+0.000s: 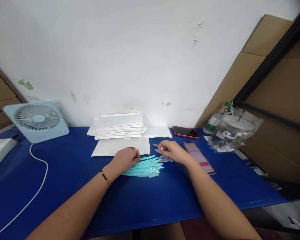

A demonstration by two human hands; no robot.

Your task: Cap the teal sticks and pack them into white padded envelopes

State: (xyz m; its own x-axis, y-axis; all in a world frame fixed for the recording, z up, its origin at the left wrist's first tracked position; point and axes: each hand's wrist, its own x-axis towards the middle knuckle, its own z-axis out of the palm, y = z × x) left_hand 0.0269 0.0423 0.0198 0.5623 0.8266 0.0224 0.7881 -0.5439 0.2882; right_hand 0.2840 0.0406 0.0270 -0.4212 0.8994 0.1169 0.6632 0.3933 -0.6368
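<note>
A fanned bunch of slim turquoise sticks [147, 168], resembling eyebrow razors, lies on the blue table. My left hand [125, 160] rests at the left end of the bunch, its fingers curled closed on one of the sticks; the fingertips are partly hidden. Just beyond the right ends of the sticks is a small scatter of translucent plastic pieces [166, 159], like little blade covers. Over them my right hand [173, 150] is closed in a pinch, with what looks like one small clear piece at the fingertips.
White padded envelopes [120, 121] are stacked against the wall. To the right lie an orange-edged phone [185, 132] and a phone with a lit timer [199, 158]. A bottle [213, 121] and a bagged cup [236, 128] stand behind. At left is a blue fan [38, 119] with a white cable [45, 170].
</note>
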